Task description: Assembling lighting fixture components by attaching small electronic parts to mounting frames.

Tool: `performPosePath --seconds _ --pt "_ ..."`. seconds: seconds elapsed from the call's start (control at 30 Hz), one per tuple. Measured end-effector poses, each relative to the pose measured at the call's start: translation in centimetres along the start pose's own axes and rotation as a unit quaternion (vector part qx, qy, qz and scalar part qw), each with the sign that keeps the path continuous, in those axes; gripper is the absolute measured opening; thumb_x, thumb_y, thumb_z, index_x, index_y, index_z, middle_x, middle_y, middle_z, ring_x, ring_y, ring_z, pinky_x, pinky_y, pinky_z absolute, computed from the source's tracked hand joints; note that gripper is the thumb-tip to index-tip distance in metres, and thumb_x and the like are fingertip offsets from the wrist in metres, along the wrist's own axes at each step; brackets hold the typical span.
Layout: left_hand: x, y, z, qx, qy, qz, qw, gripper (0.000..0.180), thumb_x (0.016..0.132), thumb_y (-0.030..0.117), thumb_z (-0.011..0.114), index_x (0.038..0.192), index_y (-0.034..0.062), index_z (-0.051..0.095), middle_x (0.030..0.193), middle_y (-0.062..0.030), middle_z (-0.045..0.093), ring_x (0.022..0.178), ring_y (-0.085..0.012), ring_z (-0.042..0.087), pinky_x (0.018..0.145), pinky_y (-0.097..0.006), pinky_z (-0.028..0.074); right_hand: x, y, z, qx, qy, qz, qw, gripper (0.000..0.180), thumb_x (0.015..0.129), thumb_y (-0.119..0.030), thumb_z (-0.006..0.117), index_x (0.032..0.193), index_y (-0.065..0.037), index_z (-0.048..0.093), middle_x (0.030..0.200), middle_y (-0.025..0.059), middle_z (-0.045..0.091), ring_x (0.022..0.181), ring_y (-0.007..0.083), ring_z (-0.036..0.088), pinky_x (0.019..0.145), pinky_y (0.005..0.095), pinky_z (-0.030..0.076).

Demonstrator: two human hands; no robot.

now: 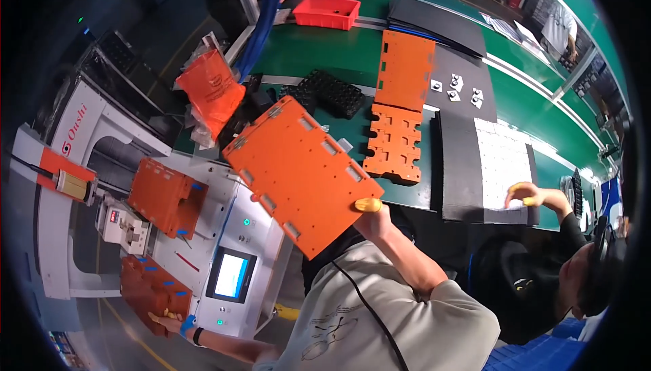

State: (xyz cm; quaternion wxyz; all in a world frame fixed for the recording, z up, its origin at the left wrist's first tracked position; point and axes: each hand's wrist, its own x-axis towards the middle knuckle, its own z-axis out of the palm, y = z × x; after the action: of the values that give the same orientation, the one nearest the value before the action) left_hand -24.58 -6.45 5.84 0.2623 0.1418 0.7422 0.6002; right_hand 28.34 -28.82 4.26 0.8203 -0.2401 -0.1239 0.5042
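My right hand [371, 216], a yellow finger cot on its thumb, grips a large flat orange panel [302, 178] by its lower right corner. The panel is tilted, with slots along its edges and small holes across its face. At the lower left, my left hand [173, 323] has its fingers around the near edge of an orange box-like part [152, 290] with blue marks along its top. A similar orange part [163, 195] sits further back on the white machine, beside its small clamp-like head [123, 225].
A control screen [230, 274] faces up on the machine. On the green bench are orange panels [405, 69], black trays [331, 93], a red bin [327, 13] and an orange bag [213, 90]. To the right, a co-worker's hand [527, 195] hovers over white sheets [502, 161].
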Motion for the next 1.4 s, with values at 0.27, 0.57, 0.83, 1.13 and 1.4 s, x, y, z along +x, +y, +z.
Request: performPosePath --seconds 0.27,0.57,0.83,1.13,1.4 --pt "-1.1 -0.3 2.8 0.010 -0.007 0.074 0.997 0.045 0.101 0.035 0.047 0.136 0.0077 0.050 0.127 -0.0168 0.058 0.114 -0.0296 0.057 0.096 -0.043 0.047 -0.9 -5.6 -1.6 -0.001 0.098 -0.142 0.985 0.059 0.086 -0.021 0.062 0.140 -0.005 0.044 0.136 0.0088 0.054 0.124 0.0221 0.055 0.105 0.0380 0.045" --pt "-3.4 -1.0 9.1 0.009 -0.042 0.158 0.987 0.043 0.101 0.032 0.047 0.134 0.0056 0.051 0.125 -0.0170 0.059 0.113 -0.0293 0.058 0.096 -0.042 0.047 -2.7 -9.8 -2.6 -0.029 0.225 -0.231 0.946 0.050 0.081 -0.029 0.069 0.123 -0.008 0.053 0.103 -0.0005 0.059 0.076 0.0073 0.057 0.053 0.0179 0.041" --pt "-9.5 -3.3 17.8 -0.007 -0.119 0.215 0.969 0.041 0.102 0.030 0.048 0.133 0.0036 0.051 0.124 -0.0173 0.060 0.111 -0.0291 0.059 0.096 -0.042 0.047 -4.9 -15.9 -5.8 -0.018 0.190 -0.373 0.908 0.064 0.088 -0.034 0.063 0.142 -0.007 0.042 0.139 0.0070 0.053 0.126 0.0230 0.056 0.104 0.0384 0.049" --pt "-15.7 -5.5 22.0 -0.044 -0.144 0.279 0.948 0.039 0.102 0.027 0.048 0.131 0.0015 0.052 0.122 -0.0175 0.061 0.110 -0.0287 0.059 0.096 -0.041 0.047 -7.4 -25.6 -5.5 -0.023 0.246 -0.542 0.804 0.067 0.095 -0.052 0.046 0.142 -0.006 0.043 0.136 0.0133 0.057 0.119 0.0314 0.060 0.092 0.0437 0.056" --pt "-18.6 -5.4 21.9 -0.057 -0.118 0.359 0.924 0.037 0.102 0.024 0.049 0.129 -0.0005 0.052 0.120 -0.0177 0.061 0.109 -0.0285 0.060 0.096 -0.040 0.047 -12.8 -30.2 -13.5 0.095 0.191 -0.642 0.737 0.061 0.095 -0.044 0.051 0.142 -0.005 0.047 0.137 0.0166 0.056 0.121 0.0344 0.057 0.110 0.0485 0.043"
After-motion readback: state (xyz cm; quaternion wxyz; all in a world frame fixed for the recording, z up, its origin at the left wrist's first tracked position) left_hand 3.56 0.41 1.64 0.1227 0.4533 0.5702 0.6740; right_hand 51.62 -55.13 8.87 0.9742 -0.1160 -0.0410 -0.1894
